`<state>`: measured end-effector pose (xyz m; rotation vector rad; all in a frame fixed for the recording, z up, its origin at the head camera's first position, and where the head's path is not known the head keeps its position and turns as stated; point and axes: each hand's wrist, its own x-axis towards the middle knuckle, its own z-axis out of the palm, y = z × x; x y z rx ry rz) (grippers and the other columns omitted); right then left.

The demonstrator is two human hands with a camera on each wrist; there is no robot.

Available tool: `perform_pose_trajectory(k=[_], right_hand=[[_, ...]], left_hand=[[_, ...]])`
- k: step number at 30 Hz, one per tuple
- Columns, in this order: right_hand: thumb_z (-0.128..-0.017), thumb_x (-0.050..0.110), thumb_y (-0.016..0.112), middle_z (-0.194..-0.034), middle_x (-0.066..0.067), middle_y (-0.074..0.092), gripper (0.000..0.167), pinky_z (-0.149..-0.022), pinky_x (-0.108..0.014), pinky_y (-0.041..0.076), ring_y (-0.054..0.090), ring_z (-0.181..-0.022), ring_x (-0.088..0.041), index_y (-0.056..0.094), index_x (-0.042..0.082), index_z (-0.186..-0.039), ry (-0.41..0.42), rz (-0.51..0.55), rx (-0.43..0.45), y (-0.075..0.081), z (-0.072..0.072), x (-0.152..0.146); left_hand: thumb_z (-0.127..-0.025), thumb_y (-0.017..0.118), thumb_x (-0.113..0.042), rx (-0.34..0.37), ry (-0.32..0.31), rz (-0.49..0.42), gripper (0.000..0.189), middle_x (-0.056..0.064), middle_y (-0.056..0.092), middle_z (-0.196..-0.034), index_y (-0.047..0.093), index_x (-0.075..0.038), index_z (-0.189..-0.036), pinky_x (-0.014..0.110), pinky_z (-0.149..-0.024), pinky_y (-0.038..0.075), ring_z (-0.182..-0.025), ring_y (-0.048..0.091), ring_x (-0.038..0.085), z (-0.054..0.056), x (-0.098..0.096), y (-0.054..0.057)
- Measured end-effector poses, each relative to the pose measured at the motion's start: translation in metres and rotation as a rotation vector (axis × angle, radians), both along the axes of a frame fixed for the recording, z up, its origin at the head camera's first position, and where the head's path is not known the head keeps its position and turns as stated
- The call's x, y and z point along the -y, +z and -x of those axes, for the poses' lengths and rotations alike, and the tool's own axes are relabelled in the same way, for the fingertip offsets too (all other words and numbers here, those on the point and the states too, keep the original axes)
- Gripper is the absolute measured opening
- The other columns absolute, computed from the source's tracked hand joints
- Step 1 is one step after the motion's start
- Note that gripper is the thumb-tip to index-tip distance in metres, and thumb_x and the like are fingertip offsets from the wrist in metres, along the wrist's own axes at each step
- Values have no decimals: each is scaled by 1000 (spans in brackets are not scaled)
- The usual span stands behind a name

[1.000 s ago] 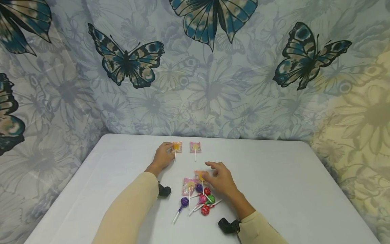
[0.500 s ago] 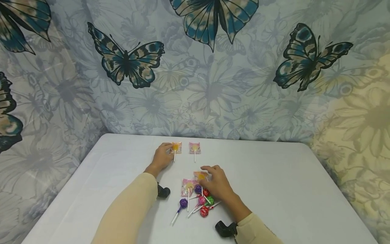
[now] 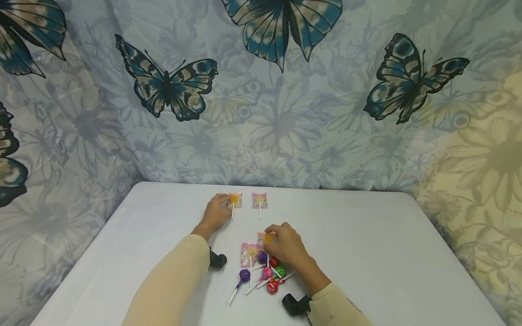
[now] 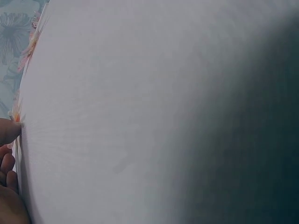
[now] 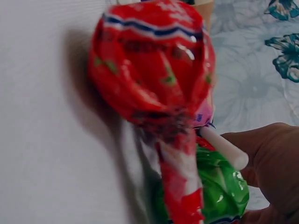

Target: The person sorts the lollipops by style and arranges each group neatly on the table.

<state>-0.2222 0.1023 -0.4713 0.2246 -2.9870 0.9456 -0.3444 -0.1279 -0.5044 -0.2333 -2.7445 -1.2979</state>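
My left hand [image 3: 216, 213] is at the table's far side and pinches the left edge of a flat, orange-wrapped lollipop [image 3: 234, 200]. In the left wrist view only part of the left hand [image 4: 8, 170] shows at the left edge. Nearer the middle, my right hand [image 3: 287, 244] reaches over the pile, thumb and index finger on another orange-wrapped flat lollipop [image 3: 267, 238], which they partly cover. Beside that one lies a pink-wrapped flat lollipop [image 3: 248, 254]. A red round lollipop [image 5: 154, 65] fills the right wrist view, with a green one [image 5: 222, 186] behind it.
Right of the left hand lies a pink-wrapped flat lollipop [image 3: 259, 200]. Several round lollipops crowd under the right hand, among them a pink one [image 3: 267, 273]; a purple one [image 3: 244, 275] lies at their left. A patterned cloth wall rises behind the white table [image 3: 346, 235].
My right hand has shifted slightly left, and its raised index finger has come down onto the orange wrapper. The left hand stays at its lollipop.
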Motion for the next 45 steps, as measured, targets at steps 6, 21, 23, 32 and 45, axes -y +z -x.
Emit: perform_pose_trajectory(k=[6,21,23,32,45], right_hand=[[-79,22,79,-93,-4,59,29,-73,-40,50,50,-78,-20,71,12,-105,8,62,76,2,4,-1],[-80,9,75,-92,-2,64,19,-57,-31,47,54,-67,-16,73,11,-99,14,275,87,4,9,-14],[-80,7,74,-90,-4,62,19,-54,-31,48,57,-63,-16,73,10,-99,1,348,90,8,8,-16],[-80,2,74,-96,-5,66,20,-57,-35,54,62,-63,-19,73,9,-99,-10,560,41,30,-2,-21],[-83,2,74,-103,-10,63,26,-55,-30,52,67,-69,-18,72,6,-109,1,582,-100,68,-1,-33]], left_hand=[[-79,63,3,-18,-4,-9,48,15,51,-133,60,3,-127,42,-108,30,-128,42,34,-1,0,0],[-80,63,2,10,-2,-7,50,14,49,-136,59,2,-129,43,-108,29,-130,40,34,1,-2,2],[-80,63,2,5,-2,-9,50,14,50,-135,59,2,-129,43,-108,29,-130,40,34,1,-2,3],[-80,65,2,5,11,3,48,16,51,-133,59,4,-127,44,-107,30,-128,43,35,-4,-1,1],[-81,64,2,-20,2,12,46,16,52,-132,60,4,-127,43,-107,30,-128,43,35,-2,1,-2]])
